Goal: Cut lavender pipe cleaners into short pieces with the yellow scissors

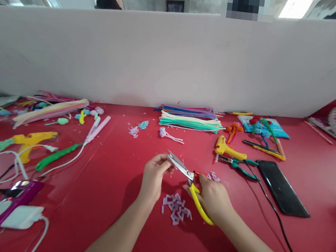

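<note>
My right hand (213,196) grips yellow-handled scissors (185,174), their blades pointing up and left. My left hand (155,173) is pinched closed right at the blade tips; what it holds is too small to make out. Below the hands lies a small heap of short lilac cut pieces (176,208) on the red table (102,191). A few more lilac bits (214,176) lie just right of the scissors.
A stack of pipe cleaners (190,118) lies at the back, a yellow glue gun (229,149), teal pliers (239,166) and a black phone (282,187) to the right. Left: another glue gun (29,142), a green tool (57,156), cables, a purple device (10,201). A white partition (175,58) closes the back.
</note>
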Action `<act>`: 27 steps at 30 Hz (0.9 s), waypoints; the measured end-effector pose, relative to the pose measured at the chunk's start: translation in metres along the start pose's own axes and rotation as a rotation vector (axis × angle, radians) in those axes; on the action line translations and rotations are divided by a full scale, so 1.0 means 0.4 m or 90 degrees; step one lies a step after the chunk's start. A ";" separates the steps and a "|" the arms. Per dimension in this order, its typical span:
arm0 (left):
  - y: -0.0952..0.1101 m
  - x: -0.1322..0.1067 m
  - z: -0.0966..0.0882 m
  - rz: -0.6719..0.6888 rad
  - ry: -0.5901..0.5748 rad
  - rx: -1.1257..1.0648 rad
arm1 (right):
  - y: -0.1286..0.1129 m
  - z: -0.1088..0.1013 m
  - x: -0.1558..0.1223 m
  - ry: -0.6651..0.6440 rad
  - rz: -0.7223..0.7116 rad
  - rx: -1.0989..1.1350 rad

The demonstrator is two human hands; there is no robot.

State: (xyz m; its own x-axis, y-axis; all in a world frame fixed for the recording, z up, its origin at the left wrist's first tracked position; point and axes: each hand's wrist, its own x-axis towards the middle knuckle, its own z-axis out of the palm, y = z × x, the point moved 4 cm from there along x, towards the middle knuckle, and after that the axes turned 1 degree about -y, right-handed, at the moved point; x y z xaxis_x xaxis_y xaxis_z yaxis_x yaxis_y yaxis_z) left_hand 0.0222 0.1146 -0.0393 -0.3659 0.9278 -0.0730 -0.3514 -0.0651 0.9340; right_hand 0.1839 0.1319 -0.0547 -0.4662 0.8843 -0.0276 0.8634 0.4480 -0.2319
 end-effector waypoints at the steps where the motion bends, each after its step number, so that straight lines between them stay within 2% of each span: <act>1: 0.000 -0.001 0.000 0.002 -0.001 -0.006 | 0.001 0.002 0.000 0.002 -0.003 0.003; 9: -0.001 -0.001 0.001 0.013 -0.027 -0.025 | 0.000 0.001 0.001 0.006 -0.014 0.003; 20: -0.006 0.001 -0.004 -0.003 -0.020 -0.023 | 0.007 0.002 0.000 0.024 -0.024 -0.002; 24: -0.011 0.002 -0.001 -0.023 -0.021 0.009 | 0.021 -0.007 0.004 0.043 0.010 -0.010; 27: -0.017 0.001 0.005 -0.028 -0.047 0.083 | 0.033 -0.024 0.009 0.078 0.048 0.023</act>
State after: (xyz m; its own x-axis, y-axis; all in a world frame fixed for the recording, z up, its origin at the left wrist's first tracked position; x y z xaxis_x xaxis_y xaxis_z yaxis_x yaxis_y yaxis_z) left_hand 0.0262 0.1162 -0.0451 -0.2867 0.9535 -0.0929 -0.2490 0.0195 0.9683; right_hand 0.1953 0.1422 -0.0484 -0.3720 0.9254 0.0719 0.8862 0.3771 -0.2690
